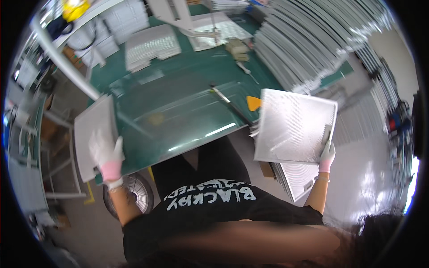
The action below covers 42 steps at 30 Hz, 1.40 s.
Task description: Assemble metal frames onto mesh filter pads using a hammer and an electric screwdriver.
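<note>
My left hand (106, 154), in a white glove with a pink cuff, lies over a pale flat panel (95, 118) at the table's left edge. Its fingers are stretched out along the surface and the thumb stands apart. On the right, my right hand (327, 157), gloved alike, grips the lower right edge of a square white-framed panel (292, 125) with a finely ribbed face. That panel is tilted beyond the table's right front corner, above other similar panels (298, 176). A small dark slot shows in its frame near my right hand.
The green-topped table (165, 102) carries a long thin tool (230, 105), an orange-yellow flat piece (254, 103) and silvery sheets (152, 44). Tall stacks of panels (304, 40) rise at the back right. A round fan (140, 192) stands on the floor by my left forearm.
</note>
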### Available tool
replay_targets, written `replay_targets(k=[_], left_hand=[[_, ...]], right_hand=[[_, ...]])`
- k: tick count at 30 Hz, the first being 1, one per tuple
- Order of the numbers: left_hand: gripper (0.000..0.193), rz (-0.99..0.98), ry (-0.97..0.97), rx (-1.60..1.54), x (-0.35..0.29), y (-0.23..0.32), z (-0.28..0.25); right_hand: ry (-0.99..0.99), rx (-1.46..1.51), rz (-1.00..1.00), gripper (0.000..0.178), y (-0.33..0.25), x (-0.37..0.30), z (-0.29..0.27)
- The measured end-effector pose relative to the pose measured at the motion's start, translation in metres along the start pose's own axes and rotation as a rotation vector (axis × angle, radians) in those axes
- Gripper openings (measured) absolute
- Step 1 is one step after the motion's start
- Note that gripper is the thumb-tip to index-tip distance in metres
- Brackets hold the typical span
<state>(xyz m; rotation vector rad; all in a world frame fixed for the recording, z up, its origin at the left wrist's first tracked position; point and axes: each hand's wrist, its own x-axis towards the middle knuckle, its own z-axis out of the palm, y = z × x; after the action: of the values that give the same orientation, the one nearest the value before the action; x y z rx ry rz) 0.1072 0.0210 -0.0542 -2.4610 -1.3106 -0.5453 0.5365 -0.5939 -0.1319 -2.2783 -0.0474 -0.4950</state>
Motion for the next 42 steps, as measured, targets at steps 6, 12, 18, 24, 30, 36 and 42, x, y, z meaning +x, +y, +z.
replay_targets(k=[6,12,18,24,30,36,42], left_hand=[[0.086,-0.366,-0.438,-0.095,-0.071,-0.1,0.082],[0.079,-0.35,-0.554,-0.024,-0.045,-0.083,0.049],[0.067,-0.342,-0.559,-0.082,-0.028,-0.088,0.012],[0.058,-0.345,-0.394,-0.226,-0.015,-0.135,-0.003],[0.051,-0.335,-0.095,-1.04,-0.016,-0.23,0.008],[0.044,-0.757,-0.257,-0.807,-0.026,-0.163,-0.029],[0.037,-0.713,0.09,-1.233,-0.032,-0.139,-0.057]], right_hand=[[0.295,-0.195,0.529,0.048,0.2,-0.125,-0.094],[0.197,-0.332,0.847,0.054,0.24,-0.159,-0.07],[0.145,-0.422,0.909,0.053,0.246,-0.158,-0.048],[-0.129,-0.662,1.091,0.045,0.161,-0.154,-0.039],[-0.069,-0.686,1.137,0.051,0.152,-0.139,-0.018],[0.0,-0.545,1.214,0.055,0.203,-0.139,0.009],[0.077,-0.892,0.966,0.059,0.189,-0.132,0.005]])
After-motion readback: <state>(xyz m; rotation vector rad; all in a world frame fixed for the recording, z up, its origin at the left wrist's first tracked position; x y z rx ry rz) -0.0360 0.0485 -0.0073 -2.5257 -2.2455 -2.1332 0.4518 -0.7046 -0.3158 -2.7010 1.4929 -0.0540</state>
